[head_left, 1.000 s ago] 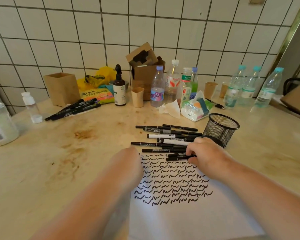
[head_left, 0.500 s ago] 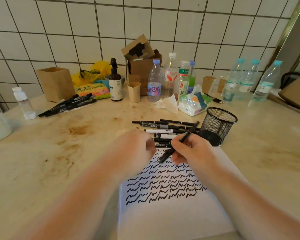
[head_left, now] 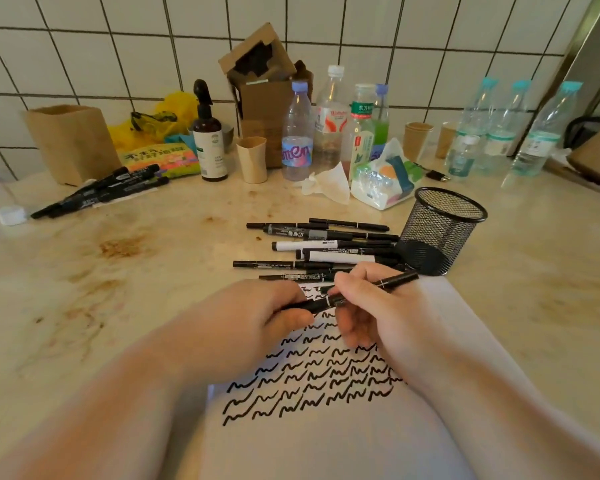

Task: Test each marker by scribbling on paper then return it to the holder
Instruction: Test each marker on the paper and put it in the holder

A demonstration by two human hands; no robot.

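A thin black marker [head_left: 394, 283] lies across both hands above the white paper [head_left: 326, 438], which is covered in rows of black scribbles. My left hand [head_left: 253, 317] grips the marker's near end. My right hand [head_left: 378, 306] holds its middle, and the far end points toward the black mesh holder [head_left: 442, 230]. The holder stands upright just beyond the paper's far right corner. Several black and white markers [head_left: 323, 247] lie in a loose pile on the counter between the paper and the holder.
Another group of black markers [head_left: 101, 190] lies at the back left beside a brown paper box [head_left: 71, 142]. Bottles [head_left: 297, 133], paper cups, a tissue pack [head_left: 383, 180] and a cardboard carton line the tiled wall. A stained beige counter [head_left: 118, 271] stretches to the left.
My right hand lifted one black marker from the pile and brought it over the paper. My left hand came up from the paper and took hold of the marker's near end.
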